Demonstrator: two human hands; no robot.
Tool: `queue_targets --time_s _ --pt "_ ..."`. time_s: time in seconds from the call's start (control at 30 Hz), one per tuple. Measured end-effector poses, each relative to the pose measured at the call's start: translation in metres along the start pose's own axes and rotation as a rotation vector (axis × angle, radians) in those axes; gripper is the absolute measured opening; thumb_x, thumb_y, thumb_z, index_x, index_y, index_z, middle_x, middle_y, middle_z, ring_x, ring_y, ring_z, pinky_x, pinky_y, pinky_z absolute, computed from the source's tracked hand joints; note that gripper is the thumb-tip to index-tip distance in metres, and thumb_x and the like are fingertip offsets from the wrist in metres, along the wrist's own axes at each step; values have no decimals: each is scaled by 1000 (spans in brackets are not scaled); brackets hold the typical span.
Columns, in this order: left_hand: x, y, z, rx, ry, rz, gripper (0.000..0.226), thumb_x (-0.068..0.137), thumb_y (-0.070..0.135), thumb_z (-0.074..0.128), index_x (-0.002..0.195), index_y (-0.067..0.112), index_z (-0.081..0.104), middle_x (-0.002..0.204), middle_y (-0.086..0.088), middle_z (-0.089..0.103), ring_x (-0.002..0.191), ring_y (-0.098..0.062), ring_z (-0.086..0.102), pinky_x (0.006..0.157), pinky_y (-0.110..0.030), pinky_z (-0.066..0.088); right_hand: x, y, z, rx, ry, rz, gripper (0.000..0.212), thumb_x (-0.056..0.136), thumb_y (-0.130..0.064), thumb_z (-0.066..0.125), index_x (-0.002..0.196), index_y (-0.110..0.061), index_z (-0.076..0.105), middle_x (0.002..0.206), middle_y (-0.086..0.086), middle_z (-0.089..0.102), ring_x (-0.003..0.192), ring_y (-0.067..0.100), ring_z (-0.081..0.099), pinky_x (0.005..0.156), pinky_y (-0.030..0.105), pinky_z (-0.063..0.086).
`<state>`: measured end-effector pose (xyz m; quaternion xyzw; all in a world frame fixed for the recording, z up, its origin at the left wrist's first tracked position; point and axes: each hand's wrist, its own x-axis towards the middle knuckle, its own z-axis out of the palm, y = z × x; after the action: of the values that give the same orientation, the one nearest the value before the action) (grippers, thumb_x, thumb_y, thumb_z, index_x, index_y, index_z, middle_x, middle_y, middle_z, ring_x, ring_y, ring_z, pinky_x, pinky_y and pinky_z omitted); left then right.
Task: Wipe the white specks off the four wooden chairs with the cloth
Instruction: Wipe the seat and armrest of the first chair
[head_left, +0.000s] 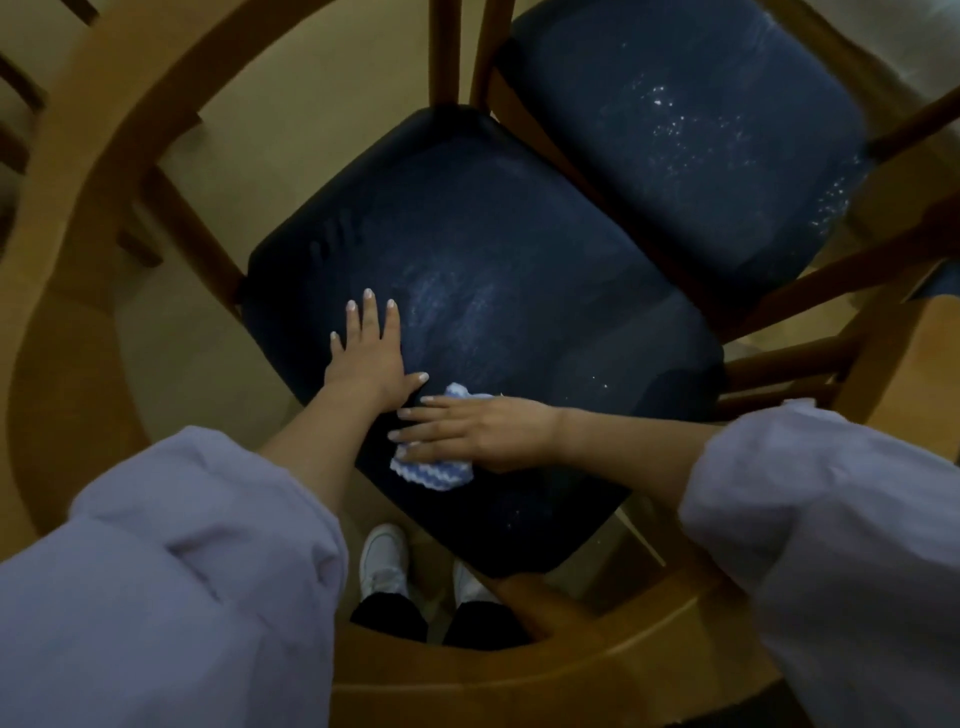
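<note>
- Left hand (371, 353): flat, fingers spread, empty; braces the near chair seat (545, 249) at its 9 o'clock side.
- Right hand (478, 428): straight fingers press the cloth (431, 474) at the seat's 6 o'clock edge. Wiping is in progress.
- Next: sweep toward 12 o'clock, across the white smear (452, 301).
- Second chair seat (701, 156), at 1 o'clock: speckled, not yet wiped.

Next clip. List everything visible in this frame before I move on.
near chair seat: one, dark blue, centre, faint white smears
far chair seat: one, dark blue, upper right
white specks: many, white, mostly on the far seat
chair frames: wooden, light brown, around both seats
cloth: one, blue-and-white striped, on the near seat under the right hand
floor: beige, beneath the chairs
shoes: two, white, bottom centre
sleeves: two, lilac, lower corners
left hand: flat on the near seat, fingers straight
right hand: flat, pressing the cloth
</note>
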<state>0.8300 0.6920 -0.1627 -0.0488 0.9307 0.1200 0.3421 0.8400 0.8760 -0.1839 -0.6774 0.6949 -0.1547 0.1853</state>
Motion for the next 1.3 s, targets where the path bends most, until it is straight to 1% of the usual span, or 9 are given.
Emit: queue_targets --time_s 0.27,0.53,0.7,0.8,0.87,0.93,1.0,1.2,1.3 --pt "-1 1 -2 16 -12 -6 97 91 46 54 147 14 -18 151 -10 -32 141 -28 -23 116 -48 0 5 -10 18 3 -22 -10 63 84 4 61 143 -6 40 150 15 39 141 32 31 117 43 15" --pt "-2 2 -5 4 -43 -12 98 91 45 55 147 14 -19 151 -9 -33 141 -28 -23 117 -48 1 -26 -23 18 156 -211 -99 63 86 4 59 144 -6 39 152 15 35 143 29 25 119 39 7" --pt "-2 3 -5 3 -50 -15 99 91 44 55 147 14 -20 150 -10 -34 141 -29 -24 116 -49 0 -39 -25 11 249 -338 -93 62 86 5 57 145 -8 39 152 12 36 145 26 23 120 45 15" --pt "-2 4 -4 11 -55 -17 98 91 44 54 146 14 -22 149 -11 -35 140 -29 -25 116 -49 -1 -37 -28 6 372 -293 66 60 91 -2 53 147 -14 35 151 5 39 142 21 31 112 48 33" --pt "-2 3 -5 14 -59 -17 98 92 44 53 146 13 -22 149 -11 -36 140 -29 -25 116 -49 -2 -34 -29 -1 428 -215 198 60 92 -8 52 148 -19 33 151 1 40 138 18 38 106 42 42" --pt "-2 3 -5 12 -61 -18 97 92 44 53 146 13 -21 149 -11 -35 140 -29 -25 116 -49 -1 -29 -27 -8 457 -86 303 56 91 -10 52 145 -16 38 149 2 42 136 17 41 107 31 40" --pt "-1 4 -4 16 -56 -22 97 92 44 53 147 13 -21 149 -11 -35 141 -30 -24 116 -49 -1 -21 -22 -13 457 28 343 52 91 -12 54 142 -12 43 148 4 43 137 19 39 108 33 39" --pt "-1 6 -3 35 -39 -40 97 91 45 53 147 13 -20 150 -11 -33 141 -30 -23 116 -50 1 4 -24 2 250 102 212 50 91 -12 62 139 -11 48 147 14 42 141 30 31 112 49 32" --pt "-1 7 -3 44 -39 -45 97 91 45 53 147 13 -19 151 -11 -33 141 -30 -22 116 -49 1 -2 -15 4 26 -42 18 56 92 -39 57 143 -18 44 154 12 31 145 31 21 117 50 18"
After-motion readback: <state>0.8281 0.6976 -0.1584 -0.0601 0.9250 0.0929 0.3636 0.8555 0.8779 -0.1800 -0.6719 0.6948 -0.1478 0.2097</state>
